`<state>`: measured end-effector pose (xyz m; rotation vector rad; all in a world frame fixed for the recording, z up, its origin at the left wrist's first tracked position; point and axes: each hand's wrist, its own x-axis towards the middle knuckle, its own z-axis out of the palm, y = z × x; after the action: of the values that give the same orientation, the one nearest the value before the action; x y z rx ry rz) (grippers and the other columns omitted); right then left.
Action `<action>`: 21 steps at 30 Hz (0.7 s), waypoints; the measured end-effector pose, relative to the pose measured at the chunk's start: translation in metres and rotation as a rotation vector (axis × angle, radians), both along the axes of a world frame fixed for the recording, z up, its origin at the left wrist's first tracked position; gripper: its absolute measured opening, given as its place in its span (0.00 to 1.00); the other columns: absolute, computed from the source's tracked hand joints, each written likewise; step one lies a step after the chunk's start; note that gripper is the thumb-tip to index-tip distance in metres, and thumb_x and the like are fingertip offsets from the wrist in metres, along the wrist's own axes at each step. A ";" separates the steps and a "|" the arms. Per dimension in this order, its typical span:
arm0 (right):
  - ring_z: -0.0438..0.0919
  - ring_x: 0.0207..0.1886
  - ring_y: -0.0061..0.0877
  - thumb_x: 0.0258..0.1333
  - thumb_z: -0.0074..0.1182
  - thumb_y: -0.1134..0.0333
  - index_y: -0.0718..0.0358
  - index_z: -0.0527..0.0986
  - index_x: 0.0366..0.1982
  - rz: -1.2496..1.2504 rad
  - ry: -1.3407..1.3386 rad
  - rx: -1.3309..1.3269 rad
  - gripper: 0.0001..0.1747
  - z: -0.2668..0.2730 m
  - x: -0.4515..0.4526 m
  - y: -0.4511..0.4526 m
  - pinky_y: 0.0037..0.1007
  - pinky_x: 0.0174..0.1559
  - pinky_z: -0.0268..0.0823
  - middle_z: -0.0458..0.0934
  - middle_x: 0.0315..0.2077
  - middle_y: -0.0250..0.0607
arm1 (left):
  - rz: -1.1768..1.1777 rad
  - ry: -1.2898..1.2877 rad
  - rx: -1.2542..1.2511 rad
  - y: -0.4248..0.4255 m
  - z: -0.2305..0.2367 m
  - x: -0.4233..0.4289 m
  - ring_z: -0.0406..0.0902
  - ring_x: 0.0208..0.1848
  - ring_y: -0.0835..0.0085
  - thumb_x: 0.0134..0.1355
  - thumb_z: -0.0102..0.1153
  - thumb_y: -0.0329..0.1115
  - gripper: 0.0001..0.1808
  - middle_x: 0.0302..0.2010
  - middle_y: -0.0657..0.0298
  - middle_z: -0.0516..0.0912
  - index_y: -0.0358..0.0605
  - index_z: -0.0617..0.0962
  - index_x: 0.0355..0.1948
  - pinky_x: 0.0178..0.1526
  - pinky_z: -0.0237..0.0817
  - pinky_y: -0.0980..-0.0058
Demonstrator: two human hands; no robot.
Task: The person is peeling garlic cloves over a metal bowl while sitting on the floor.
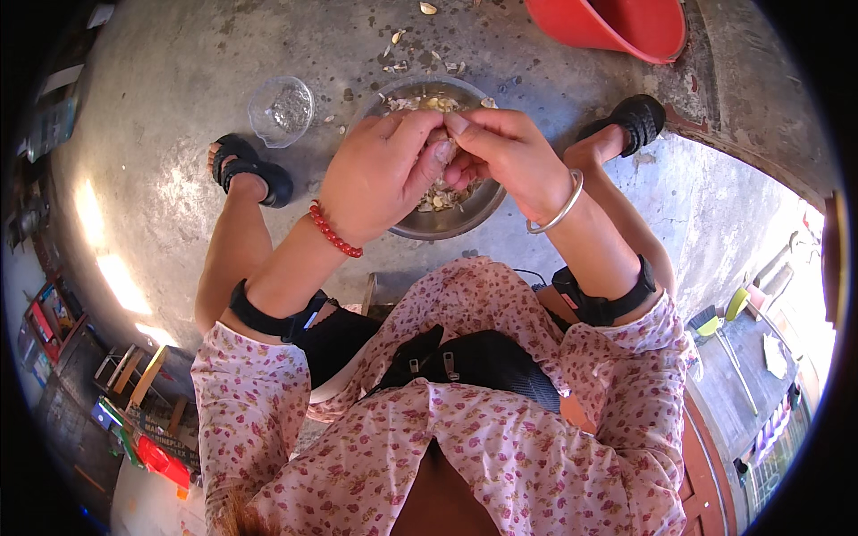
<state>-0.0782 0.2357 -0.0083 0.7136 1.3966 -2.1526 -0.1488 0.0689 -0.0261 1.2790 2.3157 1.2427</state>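
My left hand, with a red bead bracelet at its wrist, meets my right hand above a metal basin. Between the fingertips of both hands is a small garlic piece, mostly hidden by the thumbs and fingers. A silver bangle circles my right wrist. In the basin lie garlic cloves and papery skins, partly covered by my hands. To the left of the basin, a clear bowl rests on the concrete floor; what it contains is hard to make out.
A red plastic bucket lies beyond the basin at the right. Loose cloves and bits of skin are scattered on the damp-spotted floor. My sandalled feet stand either side of the basin. A broom is at the far right.
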 end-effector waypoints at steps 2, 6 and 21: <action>0.75 0.28 0.20 0.65 0.45 0.60 0.69 0.75 0.36 0.003 0.074 -0.009 0.17 -0.004 0.001 -0.001 0.23 0.32 0.69 0.76 0.27 0.35 | -0.001 0.088 -0.015 -0.001 0.000 0.000 0.76 0.30 0.59 0.56 0.56 0.32 0.10 0.29 0.59 0.79 0.43 0.74 0.39 0.34 0.67 0.65; 0.73 0.25 0.17 0.64 0.47 0.60 0.69 0.76 0.33 -0.112 0.056 -0.033 0.17 0.002 0.003 -0.010 0.20 0.28 0.66 0.77 0.26 0.35 | 0.020 -0.040 -0.019 -0.001 0.009 0.001 0.76 0.28 0.57 0.57 0.54 0.29 0.08 0.28 0.57 0.79 0.43 0.72 0.38 0.31 0.66 0.64; 0.64 0.21 0.16 0.64 0.47 0.57 0.69 0.73 0.23 -0.203 0.148 0.179 0.22 -0.013 0.010 -0.035 0.23 0.25 0.58 0.68 0.17 0.29 | 0.140 -0.067 0.019 0.008 0.005 0.011 0.73 0.21 0.55 0.53 0.53 0.25 0.05 0.19 0.54 0.74 0.42 0.70 0.29 0.24 0.65 0.64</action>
<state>-0.0677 0.2010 -0.0209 0.8067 1.6754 -2.2954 -0.1375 0.0766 -0.0212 1.0793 2.3857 1.3327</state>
